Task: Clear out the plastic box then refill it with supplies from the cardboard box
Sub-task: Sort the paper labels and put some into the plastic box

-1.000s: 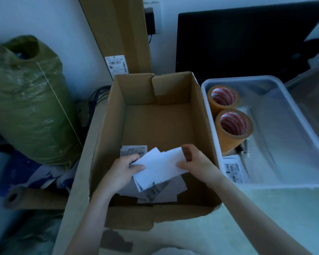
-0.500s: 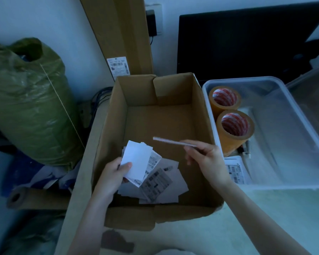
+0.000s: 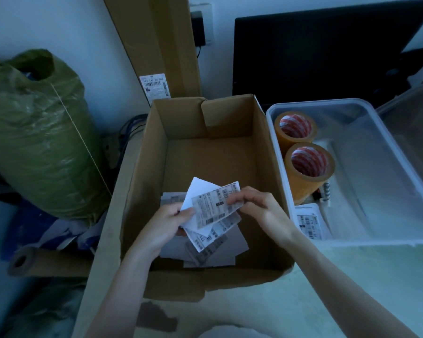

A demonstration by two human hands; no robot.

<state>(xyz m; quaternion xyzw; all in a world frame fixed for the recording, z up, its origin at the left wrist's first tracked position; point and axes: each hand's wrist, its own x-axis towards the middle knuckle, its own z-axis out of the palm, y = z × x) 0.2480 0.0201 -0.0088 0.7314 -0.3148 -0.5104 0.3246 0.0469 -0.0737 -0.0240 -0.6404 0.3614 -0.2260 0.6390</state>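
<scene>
Both hands were down inside the open cardboard box (image 3: 261,152). The left hand (image 3: 166,223) gripped a small fan of printed labels (image 3: 213,208), thumb on top near their lower left corner, so the slips stuck up and to the right of it. The right hand (image 3: 259,208) pinched the top label's right edge between fingertips and thumb. More loose slips (image 3: 217,250) lay flat on the box floor under the hands. Just beside the cardboard box, to the right, stood the clear plastic box (image 3: 376,111), with two rolls of brown tape (image 3: 308,167) along its left wall and another label (image 3: 309,223) lying in its near left corner.
</scene>
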